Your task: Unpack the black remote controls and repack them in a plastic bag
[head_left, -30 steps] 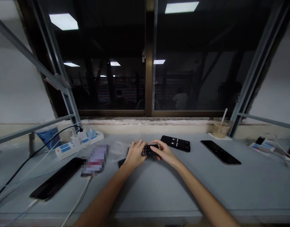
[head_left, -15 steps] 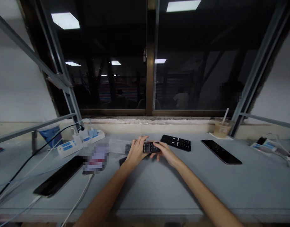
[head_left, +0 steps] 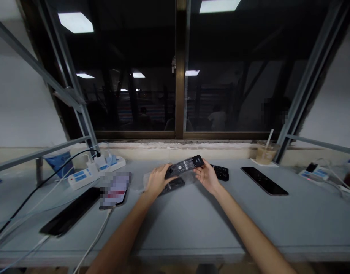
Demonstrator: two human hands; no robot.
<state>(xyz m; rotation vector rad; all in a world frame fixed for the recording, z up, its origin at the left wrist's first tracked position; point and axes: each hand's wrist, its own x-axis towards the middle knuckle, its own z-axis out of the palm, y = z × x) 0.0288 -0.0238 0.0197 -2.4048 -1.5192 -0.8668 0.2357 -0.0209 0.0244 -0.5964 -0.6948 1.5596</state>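
A black remote control (head_left: 182, 167), partly wrapped in clear plastic, is held tilted above the table between both of my hands. My left hand (head_left: 157, 178) is closed around its left end, thumb along the near edge. At the bare right end, my right hand (head_left: 207, 176) grips with the thumb and bent fingers. Below lies a second dark remote (head_left: 176, 184), partly hidden by my left hand. A third black remote (head_left: 222, 172) rests behind my right hand, its left part covered.
A phone (head_left: 264, 180) and a drink cup with a straw (head_left: 266, 153) stand to the right. On the left are two phones with cables, a dark one (head_left: 73, 211) and a lit one (head_left: 114, 192), plus a white power strip (head_left: 86, 177). The window (head_left: 135, 102) is behind.
The held remote has risen and now slants up to the right, with more of its length showing. My right hand has shifted right, to its far end, uncovering the remote below.
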